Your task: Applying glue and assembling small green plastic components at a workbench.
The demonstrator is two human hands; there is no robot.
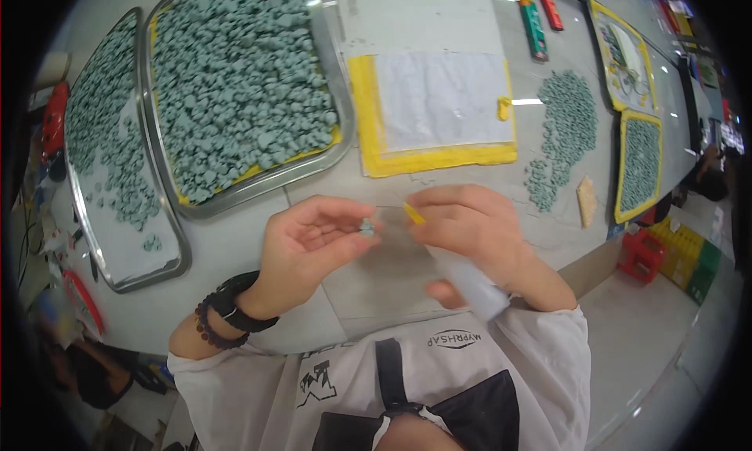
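My left hand (301, 243) pinches a small blue-green stone (366, 227) between thumb and fingertips, just in front of my chest. Facing it across a narrow gap, my right hand (474, 228) is closed around a white bottle-like object (476, 288), slightly blurred. A thin pointed yellow piece (413, 213) sticks out from the right fingertips toward the stone. Whether it belongs to the white object is hidden by the fingers. Beyond both hands lies a yellow-edged pad (439, 157) topped by a white sheet (442, 99).
Metal trays of blue-green stones, a large one (333, 142) and another (176, 267), fill the left. Loose stones (568, 110) lie at right near a beige piece (586, 202). Farther are a green box (533, 28) and yellow-edged trays (623, 165). A red stool (642, 255) stands below.
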